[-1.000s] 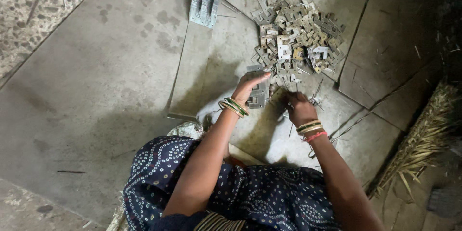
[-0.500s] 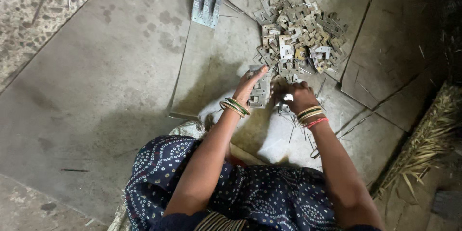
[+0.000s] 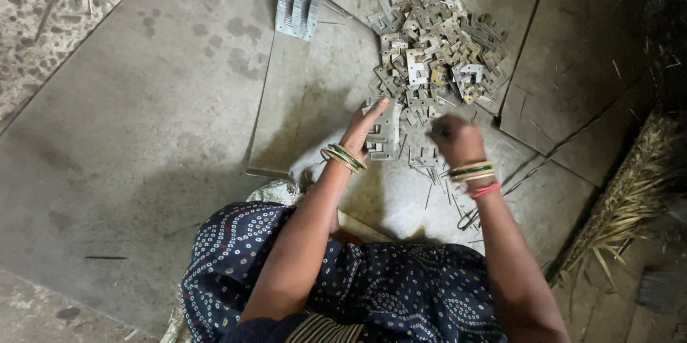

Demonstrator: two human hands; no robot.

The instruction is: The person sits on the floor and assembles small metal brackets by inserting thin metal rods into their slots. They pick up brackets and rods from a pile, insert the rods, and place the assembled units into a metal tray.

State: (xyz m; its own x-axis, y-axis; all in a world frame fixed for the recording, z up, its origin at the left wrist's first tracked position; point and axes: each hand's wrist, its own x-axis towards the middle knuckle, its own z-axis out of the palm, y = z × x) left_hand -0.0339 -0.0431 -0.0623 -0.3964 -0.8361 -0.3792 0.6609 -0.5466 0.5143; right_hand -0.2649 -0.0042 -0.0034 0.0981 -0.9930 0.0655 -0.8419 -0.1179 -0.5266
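While crouched over a floor of flat grey sheets (image 3: 143, 121), with both arms stretched forward from a dark blue dotted garment (image 3: 343, 286). Left hand (image 3: 363, 127) out toward the middle of the scene, fingers straight and close together, palm edge laid against a small stack of flat metal pieces (image 3: 385, 132) held upright on the floor; thumb side hidden, so cannot tell whether clamped round the stack or only steadying it. Green and gold bangles (image 3: 345, 157) on that wrist. Right hand (image 3: 452, 139) just right of the stack, fingers curled inward into a loose fist, blurred; cannot tell whether anything pinched inside. Striped bangles and one red one (image 3: 475, 175) on the right wrist. Just beyond both hands, toward the far side, a loose heap of small notched metal plates (image 3: 436, 50), some pale, some brownish, spread over the sheet and reaching down almost to the fingertips. A few single plates (image 3: 422, 158) lying flat on the near side of the heap, between the two hands. Farther left and well apart from the heap, a neat row of stacked plates (image 3: 298, 1) standing on edge. Thin wire pins (image 3: 469, 218) scattered on the floor near the right forearm. Bundle of dry straw (image 3: 630, 193) along the right edge. Speckled stone floor (image 3: 50, 7) at the far left corner, beyond the sheets.
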